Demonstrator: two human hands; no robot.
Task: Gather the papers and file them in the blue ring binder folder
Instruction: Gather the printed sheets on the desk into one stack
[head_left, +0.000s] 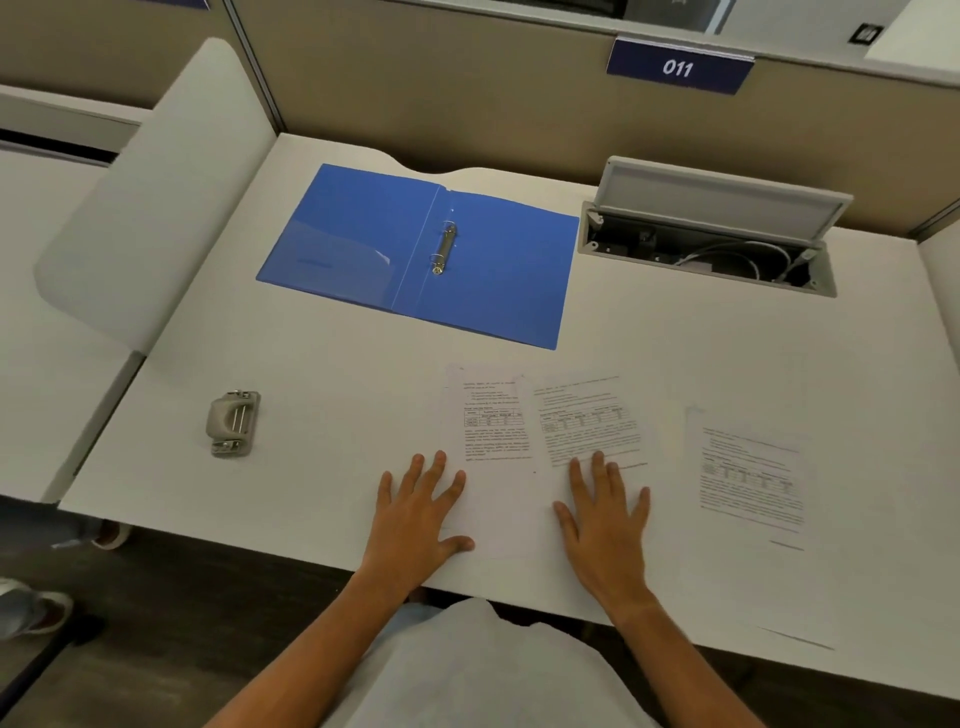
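A blue ring binder (353, 244) lies open and flat at the back of the white desk (322, 374), its metal rings (444, 248) shut along the spine. Three printed papers lie near the front edge: one (496, 426) in the middle, a second (587, 421) overlapping beside it, a third (748, 483) further right. My left hand (421, 514) rests flat, fingers spread, on the left edge of the middle paper. My right hand (605, 514) lies flat on the lower part of the second paper.
A grey hole punch (234, 422) sits on the desk at the left. An open cable hatch (711, 228) with wires is at the back right. Beige partition walls close the back; a white side panel (156, 187) stands left. Someone's shoes show on the floor at left.
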